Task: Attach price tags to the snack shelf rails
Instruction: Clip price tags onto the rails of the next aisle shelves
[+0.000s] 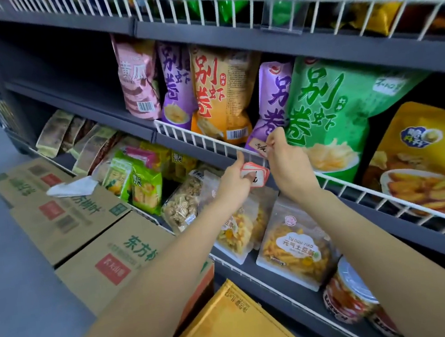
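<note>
A small stack of red-bordered white price tags (256, 175) sits in my left hand (235, 179), thumb on top, index finger pointing up at the white wire rail (207, 139) of the middle shelf. My right hand (288, 161) pinches a single price tag (260, 148) with handwriting on it, held against that rail in front of a purple snack bag (275, 108). A green bag (331, 118) stands just right of it.
Cardboard boxes (85, 229) line the floor at the left, a yellow box (232, 323) lies below my arms. The lower shelf holds snack packs (293, 254) and jars (347, 295). A clear tag holder (281, 20) hangs on the top shelf's rail.
</note>
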